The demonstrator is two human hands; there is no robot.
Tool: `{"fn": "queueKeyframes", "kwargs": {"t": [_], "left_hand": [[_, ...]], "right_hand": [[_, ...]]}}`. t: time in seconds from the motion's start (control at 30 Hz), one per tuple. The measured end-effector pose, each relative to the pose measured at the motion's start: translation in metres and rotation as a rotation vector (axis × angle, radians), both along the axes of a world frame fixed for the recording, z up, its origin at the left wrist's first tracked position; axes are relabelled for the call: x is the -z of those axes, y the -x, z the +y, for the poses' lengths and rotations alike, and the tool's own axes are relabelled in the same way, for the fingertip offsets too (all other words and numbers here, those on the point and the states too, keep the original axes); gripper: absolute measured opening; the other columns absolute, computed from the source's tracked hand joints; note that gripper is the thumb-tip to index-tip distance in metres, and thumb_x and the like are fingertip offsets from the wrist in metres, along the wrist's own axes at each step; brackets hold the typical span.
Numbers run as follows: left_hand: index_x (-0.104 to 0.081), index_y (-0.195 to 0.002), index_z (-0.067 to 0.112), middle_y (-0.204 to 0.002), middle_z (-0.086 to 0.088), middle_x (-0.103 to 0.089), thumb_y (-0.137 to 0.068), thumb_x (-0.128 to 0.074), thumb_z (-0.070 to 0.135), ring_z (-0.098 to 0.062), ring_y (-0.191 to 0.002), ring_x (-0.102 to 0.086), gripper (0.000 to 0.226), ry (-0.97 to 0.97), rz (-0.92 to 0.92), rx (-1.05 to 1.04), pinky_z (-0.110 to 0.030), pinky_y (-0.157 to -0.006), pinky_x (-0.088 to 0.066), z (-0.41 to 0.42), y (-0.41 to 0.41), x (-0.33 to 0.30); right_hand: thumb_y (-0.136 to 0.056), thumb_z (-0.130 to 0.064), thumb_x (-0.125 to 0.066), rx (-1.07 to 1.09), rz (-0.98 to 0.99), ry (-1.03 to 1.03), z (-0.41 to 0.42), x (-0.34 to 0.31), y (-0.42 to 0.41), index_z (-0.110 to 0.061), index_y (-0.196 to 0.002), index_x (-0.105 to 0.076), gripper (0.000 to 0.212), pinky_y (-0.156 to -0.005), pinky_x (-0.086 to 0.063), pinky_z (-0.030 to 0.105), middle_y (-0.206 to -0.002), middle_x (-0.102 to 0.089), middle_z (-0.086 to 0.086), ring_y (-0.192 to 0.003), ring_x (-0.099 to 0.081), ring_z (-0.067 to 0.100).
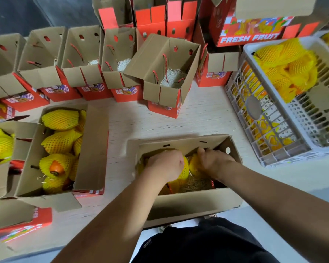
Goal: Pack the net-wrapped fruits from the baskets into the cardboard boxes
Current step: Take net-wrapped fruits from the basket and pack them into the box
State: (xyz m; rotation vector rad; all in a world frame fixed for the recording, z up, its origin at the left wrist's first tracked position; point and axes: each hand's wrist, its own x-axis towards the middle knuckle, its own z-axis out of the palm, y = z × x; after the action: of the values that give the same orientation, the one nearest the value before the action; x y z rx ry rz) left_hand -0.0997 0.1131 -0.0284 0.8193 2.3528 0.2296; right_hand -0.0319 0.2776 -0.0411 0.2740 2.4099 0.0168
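Head view: both hands are working inside the open box at the floor's near edge. The left hand is gripping a netted fruit, the right hand is curling round its neighbour, seemingly seating them snugly on straw. The white basket, right edge, is holding more.

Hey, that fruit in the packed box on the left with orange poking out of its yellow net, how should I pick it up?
Take the yellow foam-net-wrapped fruit with the exposed orange end by its netted body, from straight above. The open cardboard box walls it in and neighbours crowd its sides, so only the top is free; the foam probably gives a safer grip than the bare orange skin.
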Motion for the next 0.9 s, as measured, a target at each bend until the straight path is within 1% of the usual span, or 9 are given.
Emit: {"fn": "queueKeyframes", "kwargs": {"t": [0.13, 0.23, 0.3, 0.37, 0.43, 0.6, 0.7, 0.77, 0.9], "left_hand": [[-0.063, -0.095, 0.029, -0.099, 0.006, -0.07, -0.103, -0.047, 0.031, -0.024, -0.095, -0.065, 0.018, -0.257, -0.029, -0.068, -0.04, -0.08, -0.055, 0.032, -0.012, -0.01], [-0.053, -0.086, 0.024, -0.079, 0.003, -0.061, -0.1, -0.049, 0.023, -0.029, -0.084, -0.063, 0.015, -0.53, -0.1, -0.139, -0.042, -0.07, -0.05, 0.081, -0.023, -0.026], [-0.058, -0.099, 0.022, -0.091, -0.001, -0.068, -0.099, -0.047, 0.021, -0.031, -0.091, -0.065, 0.011, -0.673, -0.156, -0.158, -0.048, -0.079, -0.053, 0.126, -0.03, -0.039], [-0.061, -0.11, 0.023, -0.105, -0.002, -0.072, -0.096, -0.044, 0.026, -0.029, -0.101, -0.067, 0.022, -0.756, -0.137, -0.148, -0.047, -0.087, -0.054, 0.175, -0.036, -0.049], [-0.065, -0.109, 0.023, -0.105, -0.004, -0.073, -0.093, -0.046, 0.024, -0.03, -0.1, -0.067, 0.025, -0.784, -0.041, -0.099, -0.044, -0.087, -0.053, 0.229, -0.039, -0.054], [-0.072, -0.1, 0.022, -0.098, -0.001, -0.072, -0.096, -0.058, 0.018, -0.03, -0.104, -0.063, 0.015, -0.597, 0.308, 0.111, -0.037, -0.09, -0.039, 0.346, -0.029, -0.043], [-0.068, -0.107, 0.026, -0.1, 0.001, -0.075, -0.101, -0.051, 0.028, -0.023, -0.103, -0.067, 0.018, -0.346, 0.437, 0.201, -0.036, -0.102, -0.037, 0.403, -0.011, -0.032], [-0.068, -0.105, 0.027, -0.089, 0.001, -0.072, -0.103, -0.047, 0.031, -0.023, -0.088, -0.065, 0.022, -0.218, 0.533, 0.201, -0.035, -0.089, -0.037, 0.421, -0.002, -0.026], [-0.071, -0.086, 0.025, -0.062, 0.004, -0.053, -0.096, -0.058, 0.032, -0.021, -0.067, -0.045, 0.018, -0.051, 0.658, 0.205, -0.031, -0.076, -0.029, 0.425, -0.006, -0.024]], "right_hand": [[-0.101, -0.019, -0.048, 0.118, 0.283, 0.214, 0.018, -0.033, 0.0, -0.019, -0.123, -0.058, 0.025, -0.09, -0.054, 0.04, -0.12, -0.068, 0.01, -0.11, -0.065, 0.032], [-0.095, -0.015, -0.055, 0.283, 0.758, 0.445, 0.05, -0.061, -0.03, -0.019, -0.114, -0.063, 0.022, -0.077, -0.053, 0.039, -0.105, -0.071, 0.006, -0.095, -0.067, 0.029], [-0.094, -0.007, -0.057, 0.398, 1.009, 0.544, 0.081, -0.073, -0.046, -0.018, -0.123, -0.063, 0.031, -0.08, -0.053, 0.031, -0.109, -0.071, 0.001, -0.093, -0.067, 0.02], [-0.096, -0.003, -0.056, 0.463, 1.119, 0.584, 0.121, -0.08, -0.054, -0.018, -0.124, -0.063, 0.033, -0.077, -0.046, 0.013, -0.104, -0.07, -0.004, -0.087, -0.062, 0.007], [-0.096, -0.002, -0.055, 0.512, 1.133, 0.596, 0.17, -0.079, -0.058, -0.02, -0.121, -0.063, 0.032, -0.073, -0.045, 0.014, -0.097, -0.069, -0.006, -0.085, -0.062, 0.008], [-0.095, -0.005, -0.053, 0.598, 1.026, 0.614, 0.286, -0.054, -0.063, -0.02, -0.123, -0.06, 0.032, -0.076, -0.053, 0.043, -0.102, -0.07, -0.001, -0.085, -0.068, 0.024], [-0.096, -0.009, -0.053, 0.577, 0.924, 0.567, 0.353, -0.037, -0.056, -0.019, -0.132, -0.054, 0.037, -0.072, -0.05, 0.04, -0.115, -0.065, 0.002, -0.082, -0.065, 0.023], [-0.099, -0.019, -0.056, 0.597, 0.751, 0.547, 0.396, -0.022, -0.036, -0.019, -0.143, -0.043, 0.046, -0.071, -0.046, 0.034, -0.127, -0.06, 0.009, -0.085, -0.064, 0.025], [-0.094, -0.034, -0.067, 1.037, 0.528, 0.702, 0.457, 0.012, 0.018, -0.011, -0.149, -0.041, 0.065, -0.07, -0.044, 0.031, -0.127, -0.056, 0.013, -0.096, -0.06, 0.027]]}}
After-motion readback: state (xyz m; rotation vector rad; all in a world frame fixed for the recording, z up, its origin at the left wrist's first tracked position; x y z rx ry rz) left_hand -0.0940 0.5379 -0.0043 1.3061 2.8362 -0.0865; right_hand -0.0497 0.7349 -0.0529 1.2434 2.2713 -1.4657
